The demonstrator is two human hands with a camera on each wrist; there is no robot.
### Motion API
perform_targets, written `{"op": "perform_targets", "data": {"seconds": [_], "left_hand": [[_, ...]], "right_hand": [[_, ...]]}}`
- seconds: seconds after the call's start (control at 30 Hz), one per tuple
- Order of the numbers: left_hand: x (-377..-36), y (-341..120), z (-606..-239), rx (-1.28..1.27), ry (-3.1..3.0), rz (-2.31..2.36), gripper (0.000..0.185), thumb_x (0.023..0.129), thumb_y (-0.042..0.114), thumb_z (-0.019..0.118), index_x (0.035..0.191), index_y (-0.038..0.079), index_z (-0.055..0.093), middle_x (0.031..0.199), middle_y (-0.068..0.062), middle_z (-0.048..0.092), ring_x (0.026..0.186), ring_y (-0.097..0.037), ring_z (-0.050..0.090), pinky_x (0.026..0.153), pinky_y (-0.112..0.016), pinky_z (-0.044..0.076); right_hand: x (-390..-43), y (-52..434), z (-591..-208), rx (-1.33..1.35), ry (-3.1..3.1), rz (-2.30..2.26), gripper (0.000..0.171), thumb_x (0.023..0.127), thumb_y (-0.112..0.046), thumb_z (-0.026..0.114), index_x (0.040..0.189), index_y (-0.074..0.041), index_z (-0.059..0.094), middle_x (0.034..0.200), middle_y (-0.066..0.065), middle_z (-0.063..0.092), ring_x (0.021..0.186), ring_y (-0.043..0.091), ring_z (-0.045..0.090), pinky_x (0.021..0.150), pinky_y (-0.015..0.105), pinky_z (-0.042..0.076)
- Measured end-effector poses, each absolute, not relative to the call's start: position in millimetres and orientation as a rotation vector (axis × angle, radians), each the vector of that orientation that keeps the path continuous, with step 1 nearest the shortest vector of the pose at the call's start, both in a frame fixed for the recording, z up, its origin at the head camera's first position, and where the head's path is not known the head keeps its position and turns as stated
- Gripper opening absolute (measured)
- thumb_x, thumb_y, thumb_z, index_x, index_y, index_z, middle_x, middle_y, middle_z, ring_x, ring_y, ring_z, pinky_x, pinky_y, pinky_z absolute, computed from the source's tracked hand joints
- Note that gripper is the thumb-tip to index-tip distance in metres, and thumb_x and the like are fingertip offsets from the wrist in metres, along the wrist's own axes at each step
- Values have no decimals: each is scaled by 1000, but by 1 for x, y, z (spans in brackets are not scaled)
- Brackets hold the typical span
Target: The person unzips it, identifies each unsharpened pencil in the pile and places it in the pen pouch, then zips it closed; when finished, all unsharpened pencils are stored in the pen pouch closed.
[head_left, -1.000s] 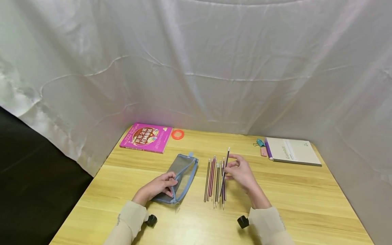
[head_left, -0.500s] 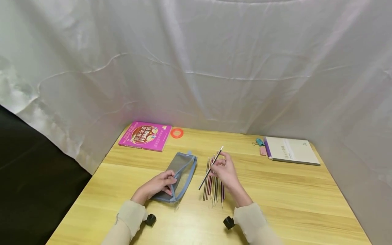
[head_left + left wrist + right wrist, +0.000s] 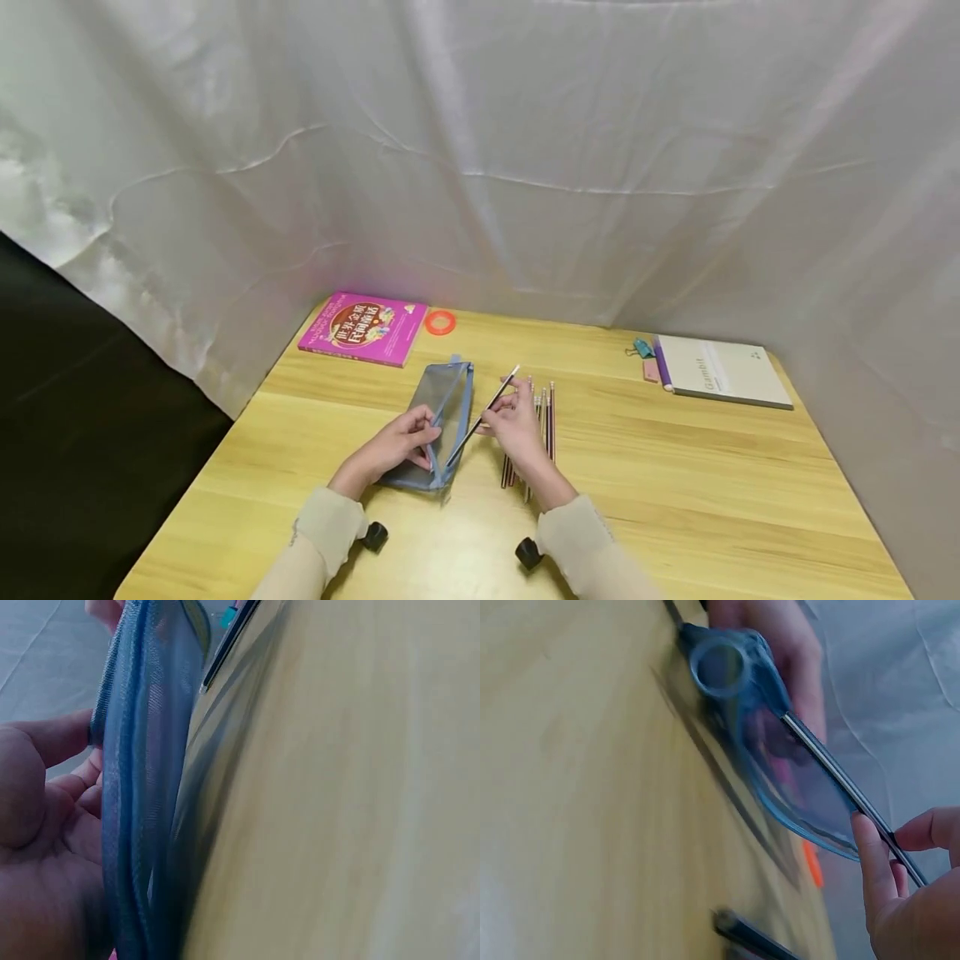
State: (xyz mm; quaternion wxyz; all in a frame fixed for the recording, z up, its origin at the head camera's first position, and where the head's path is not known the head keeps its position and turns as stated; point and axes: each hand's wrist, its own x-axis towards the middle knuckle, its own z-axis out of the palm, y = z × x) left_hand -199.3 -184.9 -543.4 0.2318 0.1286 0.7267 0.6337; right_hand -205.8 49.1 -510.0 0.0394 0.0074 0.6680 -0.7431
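Observation:
A blue-grey mesh pencil case [image 3: 430, 389] lies unzipped on the table, its opening facing right. My left hand [image 3: 392, 446] pinches the near edge of that opening between thumb and fingers and holds it apart. In my right hand [image 3: 519, 432] a dark pencil [image 3: 503, 387] with a white end is pinched, tilted, its lower end at the mouth of the case. Seen from the right wrist, the pencil [image 3: 832, 769] reaches to the case's rim [image 3: 780, 814]; whether its tip is inside I cannot tell. Several pencils [image 3: 552, 421] lie side by side beneath my right hand, partly hidden by it.
A pink book [image 3: 367, 329] and an orange tape ring [image 3: 440, 322] are at the back left. Toward the back right lie a teal binder clip [image 3: 642, 348], a pink eraser [image 3: 650, 371], a purple pen [image 3: 663, 364] and a pale notebook [image 3: 727, 371]. Grey curtains [image 3: 540, 167] surround the table.
My right hand has carried the pencil leftward from above the pencil pile to the case opening, tilting it further over. The left hand has stayed on the case's edge.

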Motion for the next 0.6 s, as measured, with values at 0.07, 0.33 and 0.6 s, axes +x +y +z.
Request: {"op": "perform_targets", "data": {"seconds": [0.07, 0.33, 0.6], "left_hand": [[-198, -184, -542, 356, 2022, 1753, 22, 109, 22, 55, 107, 2, 46, 89, -3, 51, 72, -20, 67, 68, -36, 66], [-192, -179, -538, 359, 2069, 1779, 21, 108, 18, 56, 108, 0, 46, 87, -4, 51, 70, -18, 66, 65, -35, 66], [-192, -175, -537, 379, 2099, 1777, 18, 108, 16, 55, 108, 1, 45, 86, -3, 52, 67, -16, 64, 62, -33, 65]], "right_hand": [[-203, 43, -513, 14, 2063, -2242, 68, 87, 20, 60, 146, -2, 35, 97, 10, 49, 74, 14, 58, 75, 40, 67], [-195, 31, -518, -7, 2099, -2115, 68, 89, 16, 64, 148, -1, 35, 102, 16, 53, 74, 18, 63, 73, 39, 67], [-193, 27, -515, -6, 2082, -2065, 63, 89, 15, 64, 145, 3, 38, 102, 15, 54, 72, 18, 64, 75, 41, 67]]}}
